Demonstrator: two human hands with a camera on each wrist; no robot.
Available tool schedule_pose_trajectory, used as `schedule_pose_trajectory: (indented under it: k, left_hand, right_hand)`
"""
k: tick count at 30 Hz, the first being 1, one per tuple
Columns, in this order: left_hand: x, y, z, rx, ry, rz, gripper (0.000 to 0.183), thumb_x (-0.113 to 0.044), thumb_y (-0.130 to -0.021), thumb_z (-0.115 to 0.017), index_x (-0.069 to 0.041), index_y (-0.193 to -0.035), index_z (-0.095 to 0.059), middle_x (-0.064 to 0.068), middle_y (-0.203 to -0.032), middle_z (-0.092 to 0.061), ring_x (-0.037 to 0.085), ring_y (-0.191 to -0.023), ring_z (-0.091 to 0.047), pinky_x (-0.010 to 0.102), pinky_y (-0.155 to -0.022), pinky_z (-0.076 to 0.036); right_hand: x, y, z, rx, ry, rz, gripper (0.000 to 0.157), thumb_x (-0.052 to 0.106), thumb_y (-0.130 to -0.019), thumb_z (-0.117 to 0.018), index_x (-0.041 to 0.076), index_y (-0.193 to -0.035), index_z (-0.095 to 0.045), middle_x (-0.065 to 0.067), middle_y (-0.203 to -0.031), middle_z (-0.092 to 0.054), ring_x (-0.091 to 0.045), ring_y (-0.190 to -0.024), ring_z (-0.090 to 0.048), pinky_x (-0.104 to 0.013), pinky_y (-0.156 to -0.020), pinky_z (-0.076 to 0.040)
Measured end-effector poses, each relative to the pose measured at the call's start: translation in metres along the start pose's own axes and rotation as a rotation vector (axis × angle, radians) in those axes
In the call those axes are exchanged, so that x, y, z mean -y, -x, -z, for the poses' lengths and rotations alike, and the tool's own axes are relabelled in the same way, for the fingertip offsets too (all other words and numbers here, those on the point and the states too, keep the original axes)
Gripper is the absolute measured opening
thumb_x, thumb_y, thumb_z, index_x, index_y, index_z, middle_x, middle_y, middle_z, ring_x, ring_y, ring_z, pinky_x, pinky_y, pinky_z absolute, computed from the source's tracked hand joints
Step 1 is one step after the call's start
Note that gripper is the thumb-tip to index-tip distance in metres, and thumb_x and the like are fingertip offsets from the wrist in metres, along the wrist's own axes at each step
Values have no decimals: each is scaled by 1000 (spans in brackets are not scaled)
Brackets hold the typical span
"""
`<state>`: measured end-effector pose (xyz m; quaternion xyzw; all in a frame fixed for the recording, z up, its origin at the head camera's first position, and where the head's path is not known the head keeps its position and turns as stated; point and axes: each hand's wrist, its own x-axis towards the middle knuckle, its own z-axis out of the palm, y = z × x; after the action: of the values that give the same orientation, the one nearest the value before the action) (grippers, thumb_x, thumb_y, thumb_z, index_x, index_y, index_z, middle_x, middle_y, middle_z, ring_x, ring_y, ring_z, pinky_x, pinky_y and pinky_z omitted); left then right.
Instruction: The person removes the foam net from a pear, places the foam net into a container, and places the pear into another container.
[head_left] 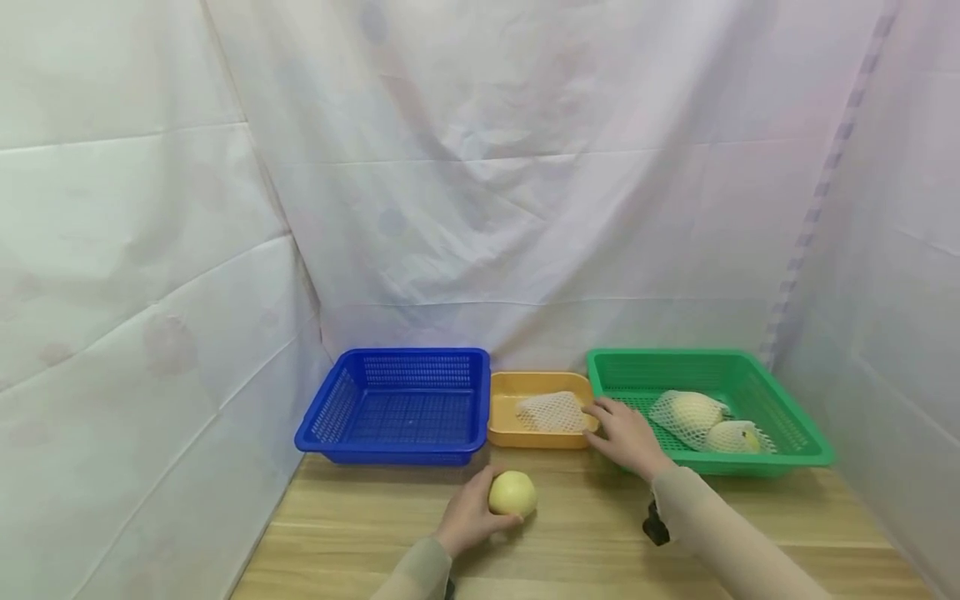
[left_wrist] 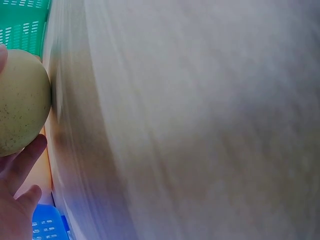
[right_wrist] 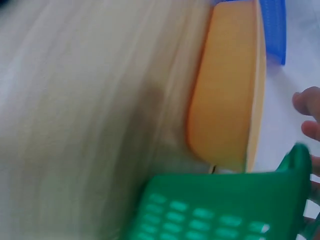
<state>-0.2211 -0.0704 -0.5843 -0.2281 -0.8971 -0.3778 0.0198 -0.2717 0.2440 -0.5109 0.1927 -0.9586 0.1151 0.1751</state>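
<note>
On the table near its front, my left hand [head_left: 474, 512] grips a round, pale yellow fruit [head_left: 513, 494], thumb on the near side and fingers on the far side. Small brown specks show on the fruit's skin [left_wrist: 22, 102] in the left wrist view. My right hand [head_left: 628, 435] is over the border between the orange tray [head_left: 510, 437] and the green basket [head_left: 795, 454], fingers spread and holding nothing. Inside the orange tray lies a white foam net [head_left: 553, 412], close to the right fingertips. Two pale fruits [head_left: 693, 414] in white foam nets lie in the green basket.
A blue basket [head_left: 390, 457] stands left of the orange tray, with nothing inside it. Behind the containers hangs a white cloth [head_left: 480, 233], and more cloth closes off both sides. Wooden tabletop [head_left: 337, 508] extends in front.
</note>
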Motion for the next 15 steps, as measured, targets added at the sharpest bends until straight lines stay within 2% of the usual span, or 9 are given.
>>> schedule_pose_trajectory:
  k: [7,15]
  left_hand:
    - [2,0,-2,2,-3,13,74,-52,-69,-82,-20,-129,-52,-4,-118,-61,15,-101,-60,41,-83,-49]
    - [-1,1,-1,2,26,27,75,-51,-69,-83,-19,-130,-52,-3,-120,-61,18,-102,-60,44,-84,-48]
  right_hand:
    - [-12,19,-6,-23,1,-31,48,37,-87,-71,13,-128,-62,-13,-130,-56,-33,-116,-54,-57,-88,-44]
    - [-17,36,-10,-84,65,-70,53,41,-87,-69,9,-129,-60,-13,-121,-61,-34,-108,-59,-55,-80,-48]
